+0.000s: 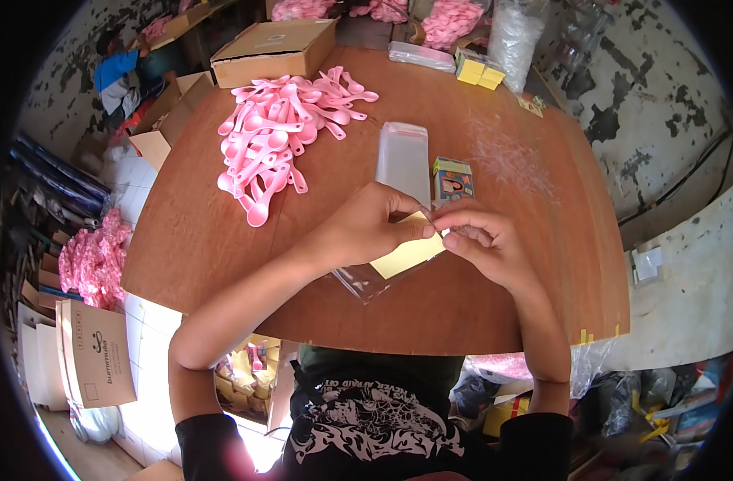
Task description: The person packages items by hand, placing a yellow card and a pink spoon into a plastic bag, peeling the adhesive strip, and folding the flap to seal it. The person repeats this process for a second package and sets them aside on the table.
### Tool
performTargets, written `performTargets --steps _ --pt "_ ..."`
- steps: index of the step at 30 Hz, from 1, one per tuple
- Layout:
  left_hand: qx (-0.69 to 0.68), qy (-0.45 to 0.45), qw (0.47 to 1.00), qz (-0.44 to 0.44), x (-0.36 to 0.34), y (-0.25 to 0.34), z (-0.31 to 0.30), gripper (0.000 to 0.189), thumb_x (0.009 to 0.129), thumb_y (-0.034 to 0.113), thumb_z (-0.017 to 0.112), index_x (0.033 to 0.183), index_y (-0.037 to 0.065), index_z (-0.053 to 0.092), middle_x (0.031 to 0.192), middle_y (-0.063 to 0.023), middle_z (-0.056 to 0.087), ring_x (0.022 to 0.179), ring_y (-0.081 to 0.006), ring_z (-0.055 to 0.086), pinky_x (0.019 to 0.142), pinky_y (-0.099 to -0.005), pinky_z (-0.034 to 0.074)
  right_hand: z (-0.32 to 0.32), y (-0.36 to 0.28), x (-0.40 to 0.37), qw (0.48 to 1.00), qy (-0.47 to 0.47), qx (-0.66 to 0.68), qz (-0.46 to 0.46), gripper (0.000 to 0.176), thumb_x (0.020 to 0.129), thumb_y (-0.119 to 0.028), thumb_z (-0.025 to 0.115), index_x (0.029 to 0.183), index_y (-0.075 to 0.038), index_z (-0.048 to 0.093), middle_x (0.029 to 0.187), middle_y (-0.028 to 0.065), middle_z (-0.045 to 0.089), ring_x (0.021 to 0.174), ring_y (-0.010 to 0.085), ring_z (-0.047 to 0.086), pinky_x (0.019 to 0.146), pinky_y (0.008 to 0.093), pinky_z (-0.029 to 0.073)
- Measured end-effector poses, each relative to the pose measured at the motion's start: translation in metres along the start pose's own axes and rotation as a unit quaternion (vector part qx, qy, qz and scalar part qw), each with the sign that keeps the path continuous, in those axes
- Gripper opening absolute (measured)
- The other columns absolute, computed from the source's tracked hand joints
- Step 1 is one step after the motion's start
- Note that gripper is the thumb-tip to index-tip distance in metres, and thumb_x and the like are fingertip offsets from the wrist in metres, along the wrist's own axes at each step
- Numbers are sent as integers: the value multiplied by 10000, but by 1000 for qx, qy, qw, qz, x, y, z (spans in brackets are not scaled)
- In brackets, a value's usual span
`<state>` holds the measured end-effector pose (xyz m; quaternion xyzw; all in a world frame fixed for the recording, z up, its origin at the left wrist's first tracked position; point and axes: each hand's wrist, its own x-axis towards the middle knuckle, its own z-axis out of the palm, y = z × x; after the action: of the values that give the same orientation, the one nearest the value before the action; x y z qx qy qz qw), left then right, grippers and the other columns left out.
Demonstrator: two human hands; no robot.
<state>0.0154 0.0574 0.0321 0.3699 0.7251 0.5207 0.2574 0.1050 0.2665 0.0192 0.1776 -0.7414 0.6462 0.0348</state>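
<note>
Yellow piece, flat and card-like, on or inside a clear bag, towards the near edge of the desk and roughly midway between its two side edges. Resting on the wood or held just above, hard to tell.

Probably light, and stiff enough to keep flat under a thumb. On the near left side, loose film of the clear bag, likely thin, limp and slippery, quick to crease and not hard to tear. Best taken across the flat yellow face, thumb above and fingers beneath, with only a light pinch for the film's edge; too hard a squeeze, perhaps a bent corner.

Left grip: clamped on the yellow piece, thumb laid across the face, forefinger arched towards the far corner. Barely any gap there. Right grip: at the far right corner of the piece, thumb and forefinger nearly together, other fingers curled, tips almost meeting the left ones. Pinching film or merely touching, too small to tell.

Just beyond, towards the far edge of the desk, a stack of clear bags and a small printed box. Towards the far left corner, a heap of pink spoons; towards the far right corner, scattered clear strips.
</note>
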Motion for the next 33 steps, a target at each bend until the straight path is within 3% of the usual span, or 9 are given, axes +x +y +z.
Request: performTargets --steps 2,5,15,21,23,27,28,31,33 --pt "27 -7 999 30 2 4 0 279 929 231 649 1083 4 698 853 -23 704 782 -28 553 681 -246 480 -2 0 0 1000 -11 11 1 192 913 -42 629 1092 25 648 1125 81 602 978 135 598 818 264 507" --pt "21 6 996 84 9 -1 5 278 955 233 608 1103 14 693 899 -35 717 819 -35 572 729 -247 498 -1 0 -4 998 -30 37 32 220 917 -38 622 1125 31 629 1122 71 598 984 128 597 816 261 511" --pt "28 -23 998 59 13 3 13 302 973 251 573 1138 20 676 948 -80 708 856 -105 631 785 -275 510 2 0 -7 986 -95 -4 137 239 920 -84 631 1135 21 620 1010 53 645 899 109 631 769 253 520" --pt "46 -45 993 104 -2 1 5 384 907 248 669 1210 17 620 1071 -141 658 1002 -161 615 869 -320 481 6 4 -3 989 -97 -66 91 182 942 -77 589 1086 22 642 898 70 668 806 123 661 738 255 532" --pt "-4 -113 990 85 -10 -8 -4 472 831 201 745 1232 6 589 1081 -152 659 1029 -185 613 883 -334 475 3 2 -1 989 -102 -62 91 172 940 -73 589 1071 22 648 883 67 669 798 123 662 732 254 530" --pt "93 -102 989 61 -31 -30 -14 471 798 147 758 1218 6 597 1117 -125 672 1044 -204 616 914 -341 460 -17 -4 13 984 -109 -95 108 147 936 -66 591 1032 19 663 847 58 667 768 113 657 707 246 524" --pt "83 -115 989 49 -34 -38 -16 478 799 154 757 1225 13 595 1137 -113 670 1042 -199 617 918 -344 458 -21 -1 20 987 -79 -63 123 132 929 -62 598 1009 16 669 843 52 666 732 103 648 685 240 517" --pt "58 -127 990 36 -40 -37 -23 447 779 181 763 1167 11 618 1072 -152 671 1011 -263 634 881 -363 478 -22 -3 63 972 5 -185 147 141 880 -55 633 992 23 671 838 40 661 655 69 614 627 233 497" --pt "53 -120 989 67 -39 -45 -24 453 782 200 763 1175 25 621 1075 -146 674 1002 -253 637 868 -359 481 -21 9 98 959 7 -256 121 148 856 -31 628 990 16 672 859 58 665 644 85 616 621 247 498"
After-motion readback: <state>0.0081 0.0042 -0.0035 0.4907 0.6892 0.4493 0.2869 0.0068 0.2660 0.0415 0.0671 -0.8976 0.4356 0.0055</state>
